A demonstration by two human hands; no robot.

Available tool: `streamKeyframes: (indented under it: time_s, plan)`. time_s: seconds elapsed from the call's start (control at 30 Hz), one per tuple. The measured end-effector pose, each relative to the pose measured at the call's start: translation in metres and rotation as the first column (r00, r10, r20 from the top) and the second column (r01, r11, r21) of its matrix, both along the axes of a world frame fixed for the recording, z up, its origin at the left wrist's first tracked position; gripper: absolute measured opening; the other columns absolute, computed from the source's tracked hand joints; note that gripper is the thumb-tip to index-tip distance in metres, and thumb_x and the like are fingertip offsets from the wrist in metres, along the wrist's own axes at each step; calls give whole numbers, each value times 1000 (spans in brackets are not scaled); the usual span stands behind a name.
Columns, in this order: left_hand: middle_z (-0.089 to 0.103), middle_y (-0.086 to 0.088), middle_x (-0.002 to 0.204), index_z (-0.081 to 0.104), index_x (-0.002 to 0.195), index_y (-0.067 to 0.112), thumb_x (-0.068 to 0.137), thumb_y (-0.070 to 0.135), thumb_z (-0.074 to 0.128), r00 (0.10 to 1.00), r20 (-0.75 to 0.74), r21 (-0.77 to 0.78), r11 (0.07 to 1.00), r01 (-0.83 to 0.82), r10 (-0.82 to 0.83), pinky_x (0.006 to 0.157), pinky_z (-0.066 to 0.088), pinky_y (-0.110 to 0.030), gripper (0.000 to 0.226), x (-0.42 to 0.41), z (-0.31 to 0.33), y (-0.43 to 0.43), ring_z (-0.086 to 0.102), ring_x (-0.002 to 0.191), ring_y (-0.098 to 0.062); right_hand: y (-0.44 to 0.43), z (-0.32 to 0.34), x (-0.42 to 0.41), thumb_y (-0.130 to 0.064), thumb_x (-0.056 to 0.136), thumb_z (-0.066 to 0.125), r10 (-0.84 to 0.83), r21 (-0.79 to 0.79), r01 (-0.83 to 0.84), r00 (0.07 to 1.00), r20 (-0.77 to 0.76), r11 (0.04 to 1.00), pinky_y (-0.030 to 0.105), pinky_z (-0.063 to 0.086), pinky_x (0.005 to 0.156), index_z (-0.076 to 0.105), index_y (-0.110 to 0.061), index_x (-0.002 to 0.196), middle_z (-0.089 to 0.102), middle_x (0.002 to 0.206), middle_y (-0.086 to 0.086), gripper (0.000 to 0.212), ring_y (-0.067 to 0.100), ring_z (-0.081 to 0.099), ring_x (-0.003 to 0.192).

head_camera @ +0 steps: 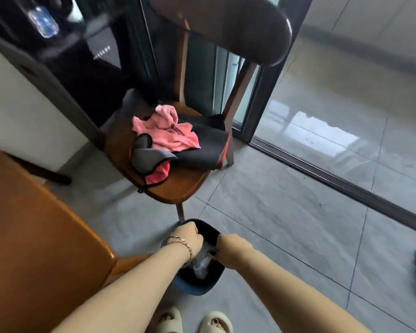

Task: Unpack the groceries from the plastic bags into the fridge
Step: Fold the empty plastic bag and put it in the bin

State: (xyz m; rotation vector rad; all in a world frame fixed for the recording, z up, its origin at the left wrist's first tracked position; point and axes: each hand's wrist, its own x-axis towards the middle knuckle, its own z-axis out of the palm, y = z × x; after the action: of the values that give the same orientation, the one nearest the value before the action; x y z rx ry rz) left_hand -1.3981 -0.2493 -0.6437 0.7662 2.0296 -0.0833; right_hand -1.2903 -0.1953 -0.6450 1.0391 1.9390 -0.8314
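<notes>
Head view, itemised. Tiled floor (274, 212): lay under the bin (192, 290). Wooden desk (34, 236): stood left of the bin. Chair (185, 186): stood beyond the bin and carried pink clothing (168, 131). Bin: blue, fitted with a black liner (209, 230). Left hand (187, 239) and right hand (231, 247): met at the bin's mouth, fingers curled tight on the liner's rim. Plastic bag (202, 263): pale and crumpled, sat inside the bin between both hands.

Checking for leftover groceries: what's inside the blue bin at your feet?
Inside the blue bin: a black liner and crumpled pale plastic, between the left hand and right hand. Whatever lies beneath is covered.
</notes>
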Motion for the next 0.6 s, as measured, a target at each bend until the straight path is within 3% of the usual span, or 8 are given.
streamKeyframes:
  time_s: [0.07, 0.17, 0.27, 0.33, 0.43, 0.6]
  plan:
    - [58, -8, 121, 55, 110, 18, 94, 22, 40, 999, -33, 61, 998, -18, 20, 94, 45, -34, 22, -4, 60, 4, 54, 110, -28, 9, 60, -8, -14, 89, 50, 39, 66, -36, 998, -47, 997, 34, 46, 84, 53, -9, 119, 58, 122, 12, 30, 33, 56, 112]
    - [61, -10, 112, 51, 84, 21, 93, 20, 40, 993, -25, 193, 975, -107, 114, 86, 46, -33, 15, -10, 162, -12, 57, 103, -29, 7, 166, -16, -15, 93, 43, 124, 166, -101, 983, -133, 981, 36, 45, 93, 49, -11, 129, 54, 129, 11, 37, 32, 52, 118]
    - [65, -13, 103, 45, 68, 21, 93, 17, 41, 971, -8, 313, 923, -224, 238, 86, 52, -36, 25, -25, 226, -34, 63, 97, -30, -2, 236, -32, -16, 93, 44, 203, 247, -149, 957, -208, 957, 33, 45, 91, 52, -13, 127, 55, 128, 10, 35, 30, 53, 117]
    - [67, -15, 100, 52, 71, 17, 92, 17, 42, 953, -11, 368, 887, -278, 303, 84, 54, -40, 24, -39, 260, -63, 65, 95, -31, -20, 274, -47, -17, 92, 45, 269, 288, -192, 928, -257, 938, 32, 47, 85, 57, -11, 120, 60, 120, 11, 31, 32, 57, 110]
    - [69, -12, 100, 64, 91, 9, 92, 18, 43, 921, -39, 420, 843, -337, 388, 84, 55, -40, 23, -68, 296, -120, 65, 95, -31, -53, 321, -78, -22, 94, 44, 361, 321, -256, 873, -329, 912, 35, 49, 84, 61, -11, 110, 63, 112, 12, 26, 31, 60, 103]
    - [70, -7, 91, 64, 87, 13, 90, 18, 42, 822, -120, 471, 761, -446, 557, 80, 55, -37, 23, -118, 332, -241, 67, 86, -26, -137, 373, -133, -20, 97, 38, 523, 387, -381, 759, -387, 839, 36, 46, 97, 56, -13, 123, 58, 123, 8, 32, 28, 55, 115]
